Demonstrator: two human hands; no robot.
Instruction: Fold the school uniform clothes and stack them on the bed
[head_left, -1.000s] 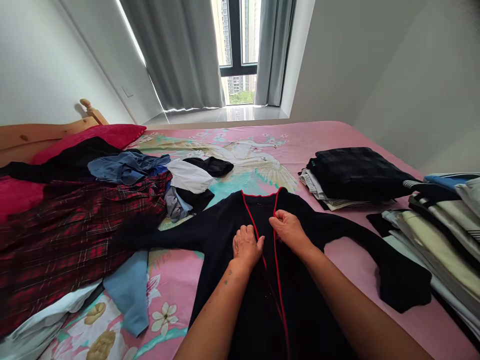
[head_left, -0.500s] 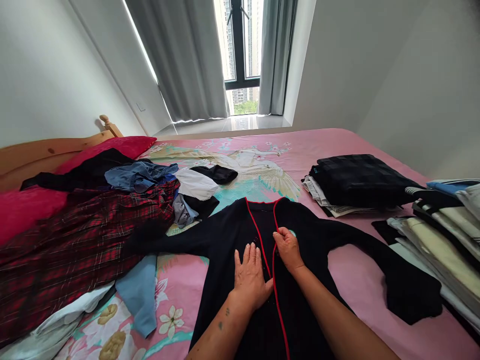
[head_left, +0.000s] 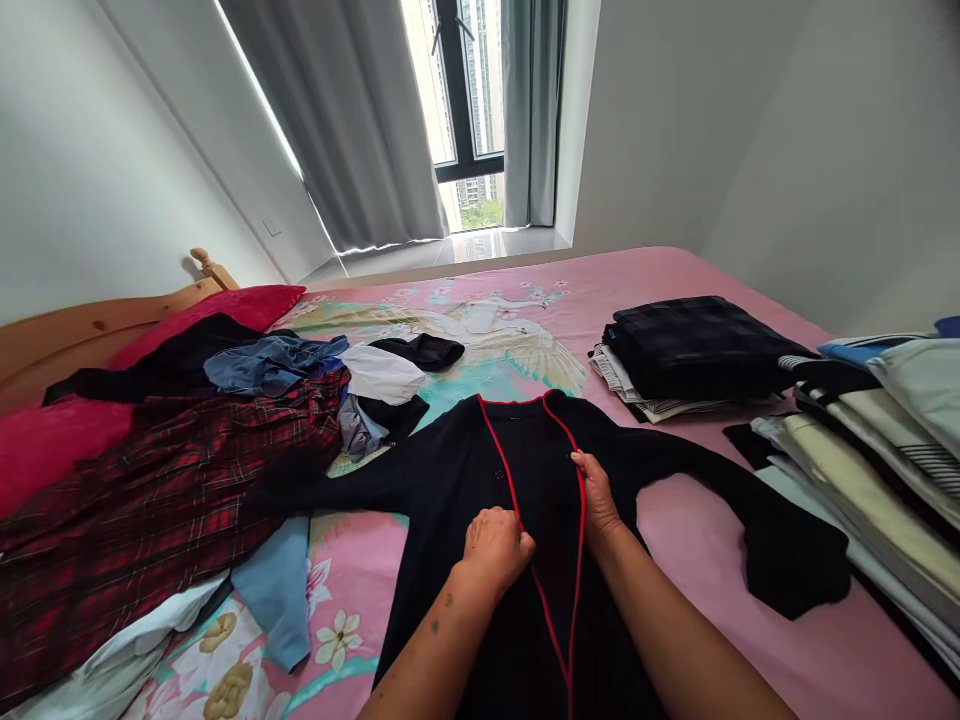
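Observation:
A black cardigan [head_left: 450,480] with red edging lies spread on the bed, its sleeves stretched to both sides. My left hand [head_left: 496,543] is closed on its left front edge, at about chest height. With thumb and fingers, my right hand [head_left: 596,492] grips the right front edge a little higher up. The two red-trimmed edges stand apart between my hands and meet lower down. The left cuff rests by a red plaid garment [head_left: 187,470]; the right sleeve bends down over the pink sheet.
On the left lie loose clothes, among them a denim piece [head_left: 274,362] and a white cloth [head_left: 382,374], near red pillows [head_left: 67,420]. Folded dark clothes [head_left: 705,345] are stacked at right, beside another folded pile [head_left: 862,470]. Beyond the patterned bed sheet [head_left: 480,300] is a window.
My left hand went from lying flat on the cardigan to gripping its left edge. My right hand drew the right edge outward, so the front opening has widened. The view shifted slightly.

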